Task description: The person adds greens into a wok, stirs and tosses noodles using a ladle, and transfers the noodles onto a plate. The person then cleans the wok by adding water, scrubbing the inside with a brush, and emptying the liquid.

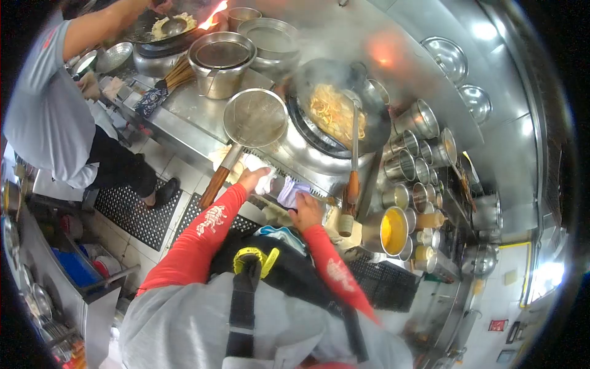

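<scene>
My left hand (pixel 253 178) is closed on a white cloth (pixel 261 170) at the stove's front edge. To its right, my right hand (pixel 307 212) grips a light purple cloth (pixel 291 192). Beyond them, a steaming wok (pixel 376 126) holds noodles (pixel 335 111) with pale shreds. A ladle (pixel 355 147) rests in the wok, its wooden handle pointing toward me. Left of the wok lies a round mesh strainer (pixel 255 117), its wooden handle reaching past my left forearm.
Metal containers (pixel 402 166) crowd the right side, with a pot of yellow liquid (pixel 393 230) nearest. A co-worker (pixel 55 111) stands at left, cooking over another wok (pixel 144 27) beside an open flame (pixel 215 15). A lidded pot (pixel 221 64) and a bamboo brush (pixel 179 74) stand between.
</scene>
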### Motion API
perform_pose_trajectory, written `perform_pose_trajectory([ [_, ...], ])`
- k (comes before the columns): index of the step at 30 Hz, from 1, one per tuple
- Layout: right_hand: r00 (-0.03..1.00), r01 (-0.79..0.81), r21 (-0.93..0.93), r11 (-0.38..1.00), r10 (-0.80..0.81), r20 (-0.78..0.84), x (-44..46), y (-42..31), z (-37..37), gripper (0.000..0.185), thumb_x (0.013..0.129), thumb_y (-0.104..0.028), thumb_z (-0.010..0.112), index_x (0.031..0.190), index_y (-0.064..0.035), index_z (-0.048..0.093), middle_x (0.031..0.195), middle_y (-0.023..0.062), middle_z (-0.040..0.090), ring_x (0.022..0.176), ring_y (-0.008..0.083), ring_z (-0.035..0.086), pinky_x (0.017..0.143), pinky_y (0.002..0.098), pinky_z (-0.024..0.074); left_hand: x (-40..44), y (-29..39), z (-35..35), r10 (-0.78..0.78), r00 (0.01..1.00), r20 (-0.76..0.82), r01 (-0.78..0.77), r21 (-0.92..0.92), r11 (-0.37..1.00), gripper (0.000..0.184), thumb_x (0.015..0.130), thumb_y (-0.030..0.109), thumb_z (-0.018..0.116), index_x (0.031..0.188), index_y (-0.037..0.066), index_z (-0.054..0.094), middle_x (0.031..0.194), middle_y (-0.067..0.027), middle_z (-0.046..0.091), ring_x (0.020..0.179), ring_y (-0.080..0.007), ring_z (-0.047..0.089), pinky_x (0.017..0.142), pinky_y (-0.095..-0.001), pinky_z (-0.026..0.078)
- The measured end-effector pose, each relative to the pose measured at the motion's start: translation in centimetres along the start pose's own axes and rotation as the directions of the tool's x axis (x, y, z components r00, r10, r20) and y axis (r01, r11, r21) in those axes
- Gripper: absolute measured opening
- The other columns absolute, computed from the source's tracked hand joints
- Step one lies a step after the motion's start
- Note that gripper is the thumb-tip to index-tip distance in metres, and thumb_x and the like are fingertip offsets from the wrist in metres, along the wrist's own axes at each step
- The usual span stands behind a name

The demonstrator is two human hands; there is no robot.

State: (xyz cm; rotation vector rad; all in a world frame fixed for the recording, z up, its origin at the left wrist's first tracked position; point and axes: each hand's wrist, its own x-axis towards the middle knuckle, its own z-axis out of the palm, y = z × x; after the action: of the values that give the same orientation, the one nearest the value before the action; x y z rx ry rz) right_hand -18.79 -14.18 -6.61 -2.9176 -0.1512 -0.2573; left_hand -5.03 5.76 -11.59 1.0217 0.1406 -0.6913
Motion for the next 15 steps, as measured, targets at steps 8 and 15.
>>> perform_pose_trajectory([
  [8,0.998,-0.037,-0.174,0.984,0.046,0.049,-0.8,1.3,3.6,0.034,0.081,-0.019,0.054,0.112,-0.0046,0.061,0.111,0.0117,0.057,0.103,0.0311,0.054,0.086,0.0461,0.0447,-0.7,0.3,0.2,-0.017,0.999,-0.027,0.017,0.014,1.0,0.037,0.085,0.027,0.064,0.108,-0.001,0.059,0.082,-0.0143,0.068,0.064,-0.0261,0.068,0.043,-0.0338,0.05],
  [15,0.977,-0.043,-0.344,0.938,0.111,0.182,-0.8,0.6,1.9,0.027,0.075,-0.02,0.058,0.096,-0.0056,0.067,0.095,0.0097,0.057,0.091,0.0292,0.056,0.08,0.0452,0.0439,-0.5,0.4,0.0,0.006,1.0,0.009,-0.006,-0.007,1.0,0.035,0.085,0.024,0.063,0.107,-0.003,0.059,0.082,-0.0155,0.068,0.063,-0.0266,0.067,0.046,-0.0352,0.052],
])
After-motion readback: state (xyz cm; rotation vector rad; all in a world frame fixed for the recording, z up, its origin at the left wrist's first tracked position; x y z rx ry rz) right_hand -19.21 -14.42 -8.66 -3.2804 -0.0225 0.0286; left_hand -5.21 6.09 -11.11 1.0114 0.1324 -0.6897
